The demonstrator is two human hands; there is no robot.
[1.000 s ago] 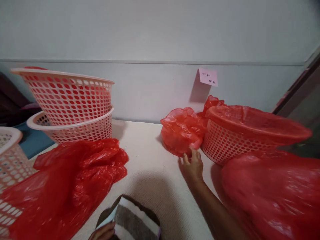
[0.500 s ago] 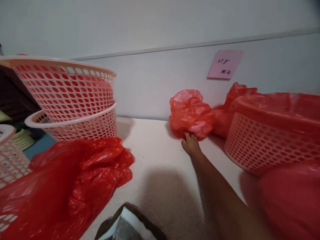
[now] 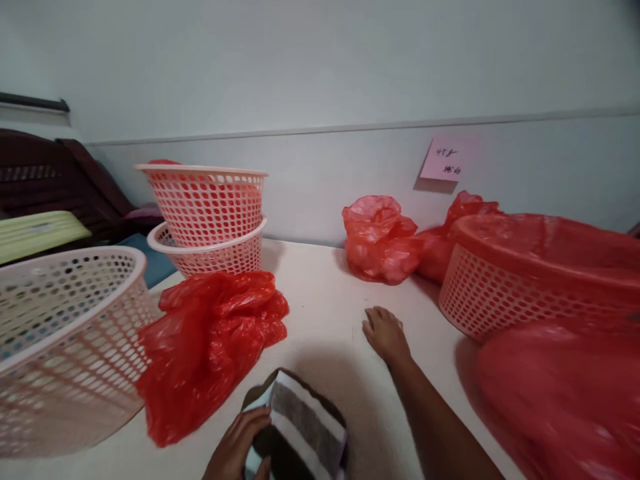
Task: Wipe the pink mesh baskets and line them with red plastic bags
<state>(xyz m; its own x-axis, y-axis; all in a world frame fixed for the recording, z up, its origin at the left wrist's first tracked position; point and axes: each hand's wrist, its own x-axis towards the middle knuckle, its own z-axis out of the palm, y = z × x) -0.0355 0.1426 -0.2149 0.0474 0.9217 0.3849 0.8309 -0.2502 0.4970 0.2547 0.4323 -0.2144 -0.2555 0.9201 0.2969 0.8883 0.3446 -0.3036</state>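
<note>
At the bottom centre lies a folded striped cloth in grey, white and dark bands. My left hand grips its left edge, thumb and fingers closed on it. My right hand reaches over the pale, cloth-covered table, palm down with fingers slightly bent and nothing seen in them. Just beyond it, apart from the fingers, sits a crumpled red plastic bag against the wall.
A loose red bag lies on the left, before two stacked pink baskets. Another pink basket stands at near left. On the right are a red-lined basket and a red bag. A pink note hangs on the wall.
My right hand has drawn back from the crumpled red bag toward me. My left hand has come into view on the striped cloth. The camera view has pulled back.
</note>
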